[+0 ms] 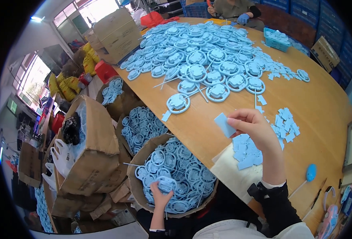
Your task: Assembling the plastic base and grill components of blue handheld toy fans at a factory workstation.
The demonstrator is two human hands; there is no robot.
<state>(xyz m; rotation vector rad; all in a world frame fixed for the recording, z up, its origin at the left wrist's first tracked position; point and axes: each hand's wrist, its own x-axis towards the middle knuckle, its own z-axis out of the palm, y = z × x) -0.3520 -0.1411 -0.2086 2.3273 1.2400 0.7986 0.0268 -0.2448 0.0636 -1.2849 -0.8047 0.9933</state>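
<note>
My right hand (247, 125) is raised over the table and pinches a flat light blue plastic plate (225, 125) between thumb and fingers. Below it, a pile of similar light blue plates (247, 151) rests on a white cloth (231, 169) at the table edge. My left hand (160, 196) reaches down into a round cardboard box (134, 175). Its thumb and fingers close on a light blue ring-shaped plastic part (166, 183) with a raised centre. Many more such parts (194, 173), some with thin rods, fill the box around it.
A big heap of ring-shaped parts (196, 57) covers the far table (303, 97). More small plates (286, 124) lie right of my right hand. A blue round-headed stick (310, 173) lies at the right. Cardboard boxes (94, 151) stand left. A gloved co-worker (235, 10) sits opposite.
</note>
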